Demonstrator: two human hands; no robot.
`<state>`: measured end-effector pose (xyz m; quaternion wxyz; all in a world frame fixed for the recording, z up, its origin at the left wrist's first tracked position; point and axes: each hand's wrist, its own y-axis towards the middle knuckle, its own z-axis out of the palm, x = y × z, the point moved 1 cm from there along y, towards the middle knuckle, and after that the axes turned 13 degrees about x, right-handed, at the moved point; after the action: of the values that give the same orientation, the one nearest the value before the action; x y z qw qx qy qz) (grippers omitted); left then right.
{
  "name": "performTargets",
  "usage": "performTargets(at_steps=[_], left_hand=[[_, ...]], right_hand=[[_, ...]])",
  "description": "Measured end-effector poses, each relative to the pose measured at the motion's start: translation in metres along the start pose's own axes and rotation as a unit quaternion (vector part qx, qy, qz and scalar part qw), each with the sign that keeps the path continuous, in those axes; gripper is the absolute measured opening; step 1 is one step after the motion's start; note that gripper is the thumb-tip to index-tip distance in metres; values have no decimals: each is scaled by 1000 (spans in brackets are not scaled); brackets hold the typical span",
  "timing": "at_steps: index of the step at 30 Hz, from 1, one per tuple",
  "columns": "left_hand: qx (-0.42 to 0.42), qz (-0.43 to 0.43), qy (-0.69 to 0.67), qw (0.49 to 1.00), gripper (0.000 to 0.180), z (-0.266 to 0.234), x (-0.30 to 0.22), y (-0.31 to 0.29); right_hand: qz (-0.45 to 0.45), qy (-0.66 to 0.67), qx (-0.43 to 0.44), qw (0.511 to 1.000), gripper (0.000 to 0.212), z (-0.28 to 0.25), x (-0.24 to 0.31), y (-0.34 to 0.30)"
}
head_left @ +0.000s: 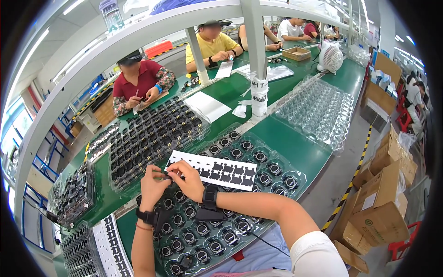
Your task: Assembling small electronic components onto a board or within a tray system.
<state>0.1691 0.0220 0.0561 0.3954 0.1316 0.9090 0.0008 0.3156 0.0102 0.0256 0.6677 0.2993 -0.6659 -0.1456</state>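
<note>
My left hand (153,187) and my right hand (188,181) meet over a clear plastic tray (295,171), fingertips pinched together around a small black part (169,176). Fingers cover most of that part, so its exact kind is hidden. Just beyond my right hand, a white sheet of black die-cut stickers (225,171) lies across the tray. Some sticker places near my fingers show bare white. Round black-and-silver components (202,229) sit in rows in the tray's pockets, below and around my forearms. Both wrists wear black straps with small modules.
A tray of dark parts (152,138) lies across the bench, with stacked trays (71,196) at left. Another sticker sheet (113,247) is at lower left. A metal post (255,55), empty clear trays (318,108) and a white fan (330,57) stand beyond. Co-workers sit opposite; cardboard boxes (378,207) line the right.
</note>
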Motion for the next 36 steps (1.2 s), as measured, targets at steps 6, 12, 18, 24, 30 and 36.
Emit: performTargets(at_steps=[6, 12, 18, 24, 30, 36], left_hand=[[57, 13, -308, 949, 37, -4, 14, -30], [29, 44, -416, 908, 40, -1, 36, -24], [29, 26, -410, 911, 42, -4, 35, -25], [72, 41, -401, 912, 42, -4, 38, -26], [83, 43, -398, 913, 41, -1, 36, -26], [87, 55, -399, 911, 40, -2, 38, -27]], right_hand=[[17, 10, -7, 1000, 13, 6, -6, 0], [3, -21, 3, 1000, 9, 4, -8, 2], [63, -22, 45, 997, 10, 8, -10, 0], [116, -42, 63, 990, 11, 10, -17, -1], [141, -35, 67, 987, 11, 8, -17, -3], [130, -13, 59, 990, 12, 10, -20, -3]])
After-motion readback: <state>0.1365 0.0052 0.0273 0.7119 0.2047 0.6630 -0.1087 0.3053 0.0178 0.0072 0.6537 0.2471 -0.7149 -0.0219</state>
